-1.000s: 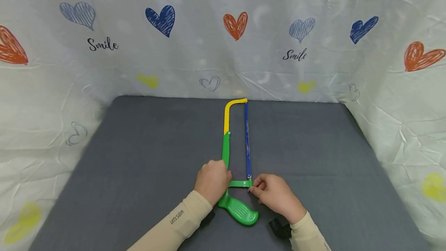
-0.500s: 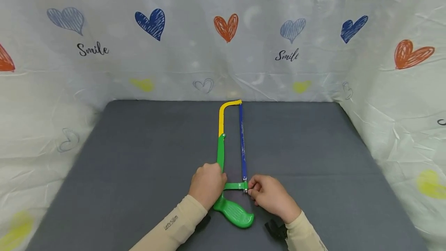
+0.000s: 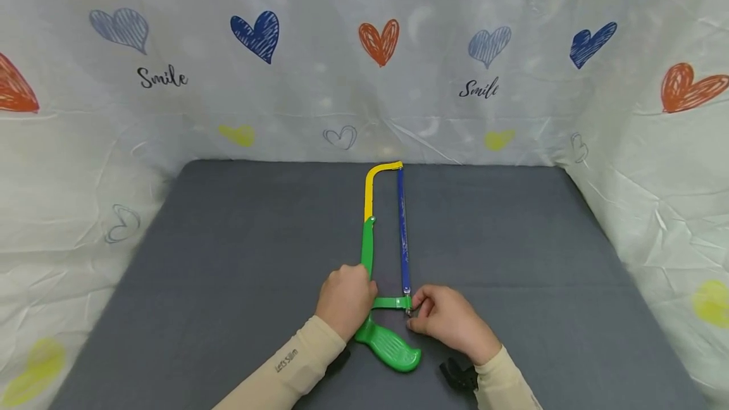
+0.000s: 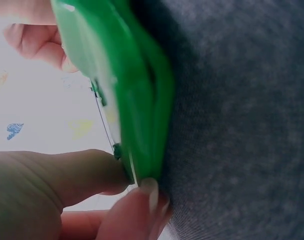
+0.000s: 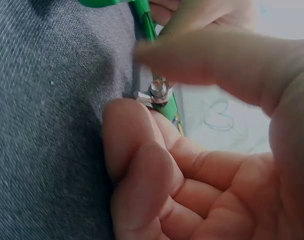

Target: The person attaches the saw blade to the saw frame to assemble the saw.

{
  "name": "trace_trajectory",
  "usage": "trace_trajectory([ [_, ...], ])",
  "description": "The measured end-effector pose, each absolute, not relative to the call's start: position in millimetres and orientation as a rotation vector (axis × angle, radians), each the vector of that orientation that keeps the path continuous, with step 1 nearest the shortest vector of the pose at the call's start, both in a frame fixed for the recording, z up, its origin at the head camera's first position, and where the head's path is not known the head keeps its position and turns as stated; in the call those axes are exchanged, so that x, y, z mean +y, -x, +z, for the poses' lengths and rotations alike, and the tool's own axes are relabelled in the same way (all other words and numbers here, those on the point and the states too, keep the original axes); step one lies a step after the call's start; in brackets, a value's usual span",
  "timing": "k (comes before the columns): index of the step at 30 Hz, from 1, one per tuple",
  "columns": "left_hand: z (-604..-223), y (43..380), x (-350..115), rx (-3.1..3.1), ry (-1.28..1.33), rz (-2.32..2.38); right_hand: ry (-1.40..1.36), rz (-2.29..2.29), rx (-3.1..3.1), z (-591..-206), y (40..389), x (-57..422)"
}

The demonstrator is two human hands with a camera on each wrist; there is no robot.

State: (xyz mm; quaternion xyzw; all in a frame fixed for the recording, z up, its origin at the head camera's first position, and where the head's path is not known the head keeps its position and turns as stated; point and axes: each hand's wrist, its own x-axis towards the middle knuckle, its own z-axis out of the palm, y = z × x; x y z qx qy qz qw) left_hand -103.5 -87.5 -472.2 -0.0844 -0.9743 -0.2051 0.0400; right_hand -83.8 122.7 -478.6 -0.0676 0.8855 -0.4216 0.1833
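A hacksaw with a green handle (image 3: 392, 348), a green and yellow frame (image 3: 369, 233) and a blue blade (image 3: 404, 233) lies pointing away from me. My left hand (image 3: 344, 299) grips the green frame just ahead of the handle; in the left wrist view, thumb and fingertips pinch the green part (image 4: 137, 110). At the near end of the blade, my right hand (image 3: 452, 318) is around a metal wing nut (image 5: 157, 90). Its bent index finger (image 5: 127, 125) lies right at one wing, while the blurred thumb (image 5: 181, 55) stands apart from the nut on the other side.
Grey cloth (image 3: 256, 226) covers the table under the saw. A pale curtain (image 3: 319, 93) printed with hearts rises behind and at both sides, close to the yellow end of the saw. A black wrist mount (image 3: 457, 375) sits under the right wrist.
The right thumb and index finger, together at the blade's near end a second ago, have spread apart around the wing nut. The left hand keeps its grip; the camera view sways slightly.
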Motion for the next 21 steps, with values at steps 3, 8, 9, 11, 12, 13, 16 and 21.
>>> trace_trajectory([
  [3, -472.4, 103.3, -86.6, -2.984, 0.258, -0.622, 0.15, -1.171, 2.516, -478.2, 82.2, 120.4],
  [8, -472.0, 103.6, -85.8, -2.992, 0.254, -0.615, 0.107, -1.18, 2.525, -477.9, 80.9, 117.2],
  [9, -472.1, 103.6, -85.8, -2.992, 0.256, -0.614, 0.105, -1.185, 2.519, -478.2, 80.8, 117.3],
  [11, -472.4, 103.7, -85.8, -2.991, 0.258, -0.615, 0.103, -1.193, 2.504, -479.0, 81.0, 118.2],
  [12, -472.5, 103.5, -85.9, -2.991, 0.26, -0.616, 0.106, -1.197, 2.498, -479.6, 81.3, 118.8],
  [13, -472.6, 103.4, -86.0, -2.99, 0.262, -0.619, 0.11, -1.198, 2.494, -480.1, 81.7, 119.4],
  [16, -472.3, 103.3, -86.2, -2.989, 0.262, -0.628, 0.135, -1.205, 2.483, -480.8, 83.0, 121.2],
  [21, -472.1, 103.6, -87.2, -2.992, 0.263, -0.635, 0.186, -1.22, 2.464, -479.6, 84.7, 123.4],
])
